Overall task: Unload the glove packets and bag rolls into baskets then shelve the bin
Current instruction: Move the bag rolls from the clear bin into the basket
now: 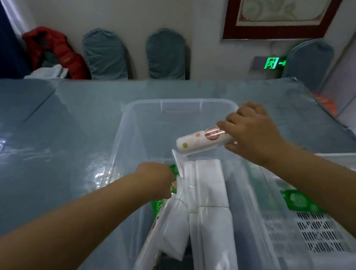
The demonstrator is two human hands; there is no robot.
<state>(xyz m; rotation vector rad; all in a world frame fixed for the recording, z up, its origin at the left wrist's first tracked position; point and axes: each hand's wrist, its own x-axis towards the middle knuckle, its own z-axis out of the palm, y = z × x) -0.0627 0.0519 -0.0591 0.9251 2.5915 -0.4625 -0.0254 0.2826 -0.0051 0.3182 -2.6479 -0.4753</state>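
A clear plastic bin (148, 125) stands on the table in front of me. My right hand (254, 131) grips a white bag roll (198, 142) by its right end and holds it above the bin's middle. My left hand (158, 178) reaches into the bin's left side, its fingers curled on a green glove packet (174, 181) that is mostly hidden. Several white packets and rolls (213, 216) lie lengthwise in the bin. A white slotted basket (319, 238) sits at the right with one green glove packet (301, 202) in it.
The table (38, 159) has a shiny blue-grey cover. Blue-covered chairs (104, 53) and a red jacket (55, 49) stand against the far wall. A framed picture (290, 0) hangs at the upper right, with a green exit sign (272, 63) below it.
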